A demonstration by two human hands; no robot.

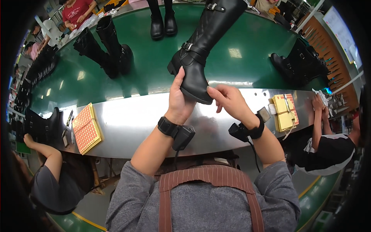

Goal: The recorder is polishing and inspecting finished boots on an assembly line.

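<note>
A tall black boot with buckled straps is tilted in front of me, its shaft reaching up and to the right, its toe toward me. My left hand grips the foot from below, thumb along the side near the heel and the other fingers hidden beneath the sole. At the toe, my right hand is closed with its thumb and curled fingers against the tip. Both wrists wear black straps with small box-shaped devices.
Black boots stand on the green tabletop: one pair at left, another at the back, more at right. A steel strip edges it. Yellow patterned pads lie either side. Co-workers sit left and right; others are across.
</note>
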